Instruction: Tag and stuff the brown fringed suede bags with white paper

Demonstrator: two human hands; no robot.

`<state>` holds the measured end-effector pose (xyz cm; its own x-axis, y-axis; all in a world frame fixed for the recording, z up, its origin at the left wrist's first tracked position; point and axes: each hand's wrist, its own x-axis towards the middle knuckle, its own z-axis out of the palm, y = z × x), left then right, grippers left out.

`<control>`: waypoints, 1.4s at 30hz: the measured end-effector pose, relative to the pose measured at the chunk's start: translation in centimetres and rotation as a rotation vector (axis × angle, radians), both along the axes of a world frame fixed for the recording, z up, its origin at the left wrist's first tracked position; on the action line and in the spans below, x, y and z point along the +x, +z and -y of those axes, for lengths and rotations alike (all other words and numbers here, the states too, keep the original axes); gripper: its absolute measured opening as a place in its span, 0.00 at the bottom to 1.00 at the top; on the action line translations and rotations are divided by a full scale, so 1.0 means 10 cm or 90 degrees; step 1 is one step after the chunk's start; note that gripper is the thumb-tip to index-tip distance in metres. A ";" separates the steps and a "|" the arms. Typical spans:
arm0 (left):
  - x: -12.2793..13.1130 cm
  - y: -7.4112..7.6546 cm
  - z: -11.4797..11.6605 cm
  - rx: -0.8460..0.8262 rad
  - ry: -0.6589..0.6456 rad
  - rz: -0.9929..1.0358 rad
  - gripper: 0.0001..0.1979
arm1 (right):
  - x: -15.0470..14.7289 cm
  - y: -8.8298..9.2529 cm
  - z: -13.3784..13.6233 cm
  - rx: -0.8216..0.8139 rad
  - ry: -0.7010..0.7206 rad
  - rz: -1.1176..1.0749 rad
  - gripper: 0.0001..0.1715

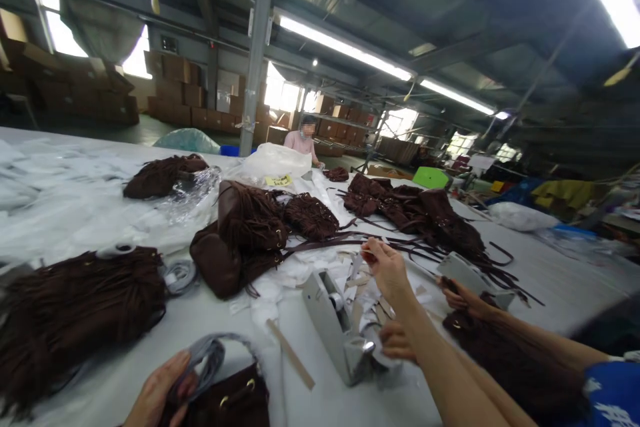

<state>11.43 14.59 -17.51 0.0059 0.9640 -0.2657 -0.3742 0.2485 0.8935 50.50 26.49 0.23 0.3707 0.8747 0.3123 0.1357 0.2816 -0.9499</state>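
Note:
My left hand (156,395) is at the bottom edge, fingers curled on the top of a dark brown fringed bag (235,400) with a grey plastic-wrapped handle (207,357). My right hand (387,270) reaches forward over the table and pinches the end of a thin brown strap (320,243) that runs left toward a pile of brown fringed bags (250,227). Just below my right arm stands a grey tape dispenser (335,327) among paper scraps.
A co-worker in a blue sleeve (613,393) at the right has one hand (460,297) on a grey object and another hand (397,341) by the dispenser. More brown bags lie at the left (75,313) and far right (425,210). A person (303,140) works at the far end.

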 end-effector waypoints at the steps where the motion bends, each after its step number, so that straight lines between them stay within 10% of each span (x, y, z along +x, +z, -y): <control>1: -0.01 0.00 0.00 0.005 -0.010 0.018 0.25 | -0.13 -0.09 0.18 -0.017 0.027 0.012 0.22; 8: -0.03 0.03 0.00 0.036 0.002 0.059 0.22 | -0.86 -1.31 1.25 -0.153 0.114 0.390 0.20; 12: 0.00 0.08 0.01 0.071 0.016 0.001 0.22 | -1.10 -1.64 1.35 -0.207 0.070 0.664 0.17; 19: -0.03 0.62 -0.09 0.191 -0.039 -0.220 0.23 | -1.25 -1.40 1.26 -0.215 0.049 0.734 0.15; 24: -0.02 1.01 -0.17 0.072 -0.088 -0.132 0.24 | -1.42 -1.09 1.44 -0.196 0.141 0.321 0.17; 29: 0.08 1.03 -0.11 0.002 -0.075 -0.054 0.25 | -1.94 -1.02 1.72 -0.307 0.342 -0.011 0.35; 42: 0.21 1.10 0.25 0.251 -0.082 -0.360 0.23 | -2.64 -1.21 1.61 -0.271 0.272 -0.266 0.29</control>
<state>13.55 12.05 -6.53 0.0911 0.9900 0.1079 0.1858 -0.1234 0.9748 24.06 10.39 -11.90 -0.0167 0.9836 -0.1797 -0.3003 -0.1763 -0.9374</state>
